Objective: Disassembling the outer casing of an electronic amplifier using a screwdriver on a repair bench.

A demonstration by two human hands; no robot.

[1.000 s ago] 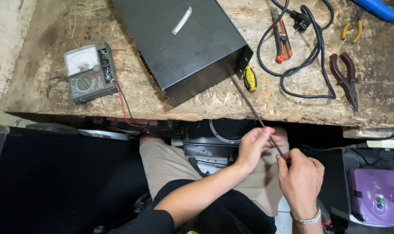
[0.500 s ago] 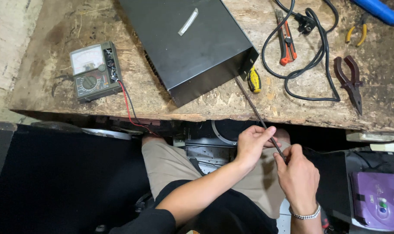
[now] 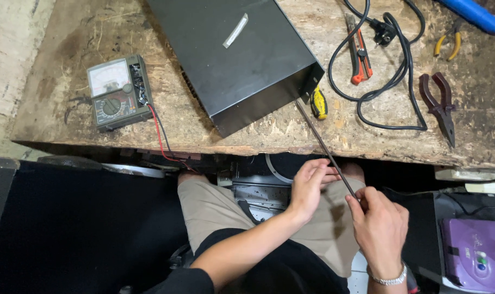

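Both hands are working a thin dark cable over the lap, below the bench edge.

The right hand (image 3: 379,226) is pinching the cable (image 3: 326,148) shut between thumb and fingertips; the left hand (image 3: 308,188) is curling loosely around it just above, fingers half closed. The cable is running up over the wooden bench (image 3: 68,43) to the corner of the black metal box (image 3: 242,60), beside a yellow-handled screwdriver (image 3: 319,103). Farther off, an analog multimeter (image 3: 117,93), red-handled pliers (image 3: 439,103) and a coiled black power cord (image 3: 391,65) are lying.

Pale rectangular multimeter dial (image 3: 110,77), bench-left
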